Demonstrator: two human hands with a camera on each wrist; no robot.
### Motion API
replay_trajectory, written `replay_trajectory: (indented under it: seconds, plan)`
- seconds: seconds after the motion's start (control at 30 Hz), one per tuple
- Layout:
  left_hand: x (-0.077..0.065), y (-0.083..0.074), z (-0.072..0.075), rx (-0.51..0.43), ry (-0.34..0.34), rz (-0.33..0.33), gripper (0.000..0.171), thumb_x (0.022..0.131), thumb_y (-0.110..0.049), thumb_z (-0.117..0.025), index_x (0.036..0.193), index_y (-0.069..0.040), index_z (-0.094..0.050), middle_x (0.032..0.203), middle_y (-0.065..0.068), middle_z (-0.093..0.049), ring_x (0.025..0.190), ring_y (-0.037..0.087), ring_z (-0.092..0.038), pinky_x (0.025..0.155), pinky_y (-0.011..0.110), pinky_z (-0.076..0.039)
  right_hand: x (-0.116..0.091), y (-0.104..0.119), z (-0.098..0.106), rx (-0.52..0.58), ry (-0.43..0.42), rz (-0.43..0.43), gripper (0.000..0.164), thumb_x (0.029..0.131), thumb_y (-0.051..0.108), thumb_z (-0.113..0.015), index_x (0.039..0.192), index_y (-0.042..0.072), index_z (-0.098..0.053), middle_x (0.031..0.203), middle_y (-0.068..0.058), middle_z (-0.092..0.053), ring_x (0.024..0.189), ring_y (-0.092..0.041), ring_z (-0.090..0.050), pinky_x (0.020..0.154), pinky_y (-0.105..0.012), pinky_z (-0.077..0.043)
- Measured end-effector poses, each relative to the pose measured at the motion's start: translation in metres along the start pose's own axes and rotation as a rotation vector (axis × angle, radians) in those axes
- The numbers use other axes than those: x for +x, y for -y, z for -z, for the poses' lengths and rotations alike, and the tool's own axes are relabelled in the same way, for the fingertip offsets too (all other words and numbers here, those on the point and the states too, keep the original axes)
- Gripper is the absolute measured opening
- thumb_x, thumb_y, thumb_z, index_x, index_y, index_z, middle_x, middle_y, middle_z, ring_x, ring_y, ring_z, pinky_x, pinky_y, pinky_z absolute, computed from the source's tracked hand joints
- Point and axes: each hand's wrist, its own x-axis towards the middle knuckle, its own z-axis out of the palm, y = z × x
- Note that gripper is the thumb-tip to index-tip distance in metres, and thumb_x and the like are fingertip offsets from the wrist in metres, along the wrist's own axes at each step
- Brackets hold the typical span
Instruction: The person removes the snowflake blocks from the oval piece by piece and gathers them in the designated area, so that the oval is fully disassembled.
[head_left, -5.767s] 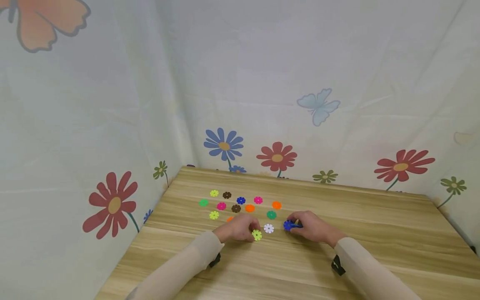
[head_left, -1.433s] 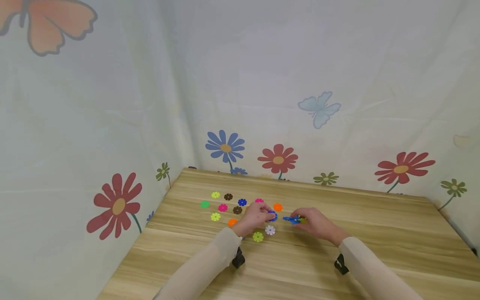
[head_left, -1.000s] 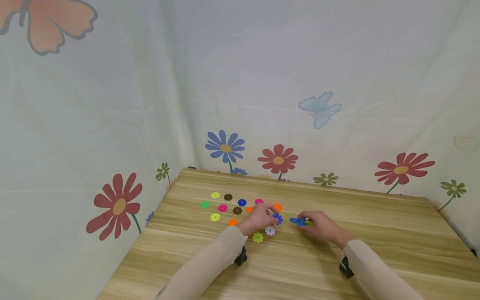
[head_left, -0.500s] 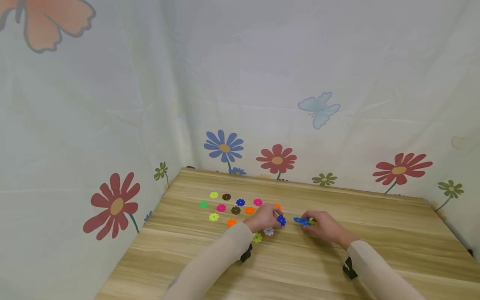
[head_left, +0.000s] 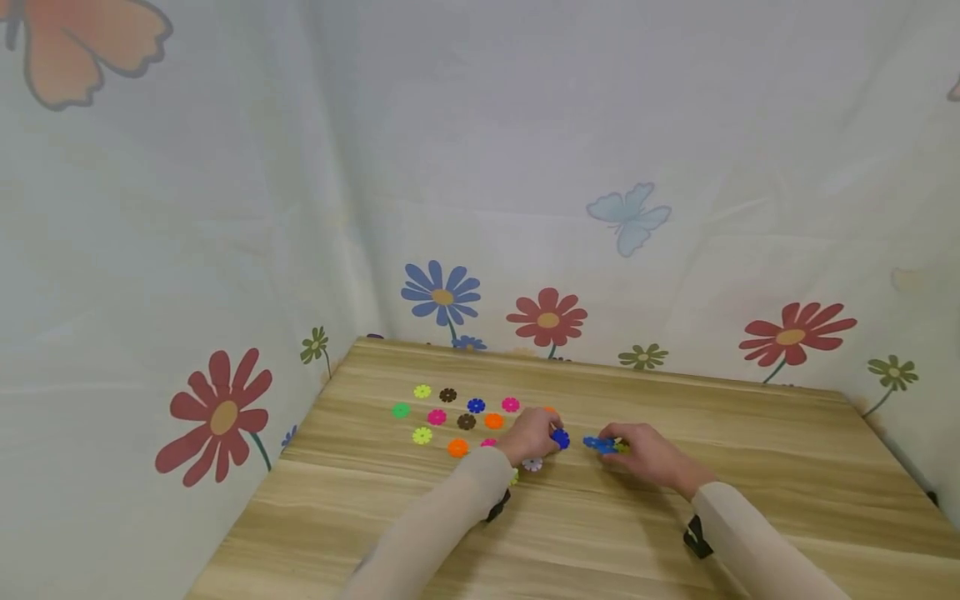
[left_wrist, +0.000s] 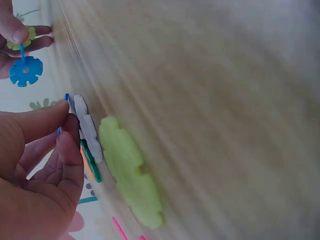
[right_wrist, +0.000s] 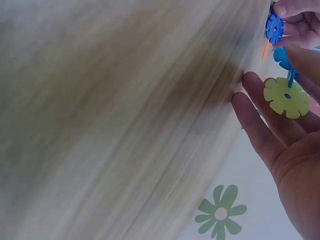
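My left hand (head_left: 531, 435) pinches a dark blue notched plastic disc (head_left: 561, 438) between thumb and fingers, just over the table. Facing it across a narrow gap, my right hand (head_left: 648, 454) holds a small piece of joined notched discs. In the right wrist view this piece has a yellow-green disc (right_wrist: 287, 97) against the fingers, slotted at an angle into light blue ones (right_wrist: 282, 57). The light blue end (left_wrist: 25, 72) points toward the left hand. Below the left hand lie a white disc (head_left: 532, 464) and a lime disc (left_wrist: 131, 172), partly covered in the head view.
Several loose discs lie flat at the left of the wooden table (head_left: 675, 533), among them a brown disc (head_left: 467, 422), a pink disc (head_left: 437, 417) and an orange disc (head_left: 457, 448). A flower-printed curtain (head_left: 480, 167) hangs behind the table's back edge.
Since 5.8 s ago, my left hand has left the lime disc and come to hold the dark blue one. It then shifted right; the right hand's piece now shows light blue and yellow-green.
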Motion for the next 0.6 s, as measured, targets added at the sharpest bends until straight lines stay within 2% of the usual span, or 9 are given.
replay_trajectory:
  seconds: [0.4,0.6]
  plan:
    - [0.012,-0.002,-0.001,0.04,0.003,-0.005,0.026,0.082,-0.01,-0.074,0.107,-0.007,-0.068,0.09,0.003,-0.064,0.081,0.014,-0.057,0.074,0.026,-0.048,0.007,0.008,-0.004,0.013,0.007,0.071,0.019,0.086,0.016,-0.071,0.104,0.014,-0.065,0.098,0.004,-0.066,0.088,-0.016,-0.061,0.076,-0.038,-0.051]
    - [0.016,0.001,-0.002,0.0,-0.006,-0.009,0.026,0.082,-0.009,-0.074,0.107,-0.006,-0.067,0.091,0.004,-0.064,0.082,0.014,-0.057,0.077,0.027,-0.049,0.008,0.01,-0.007,0.001,0.025,0.092,0.017,0.086,0.015,-0.07,0.102,0.015,-0.064,0.098,0.004,-0.066,0.088,-0.015,-0.061,0.077,-0.037,-0.05]
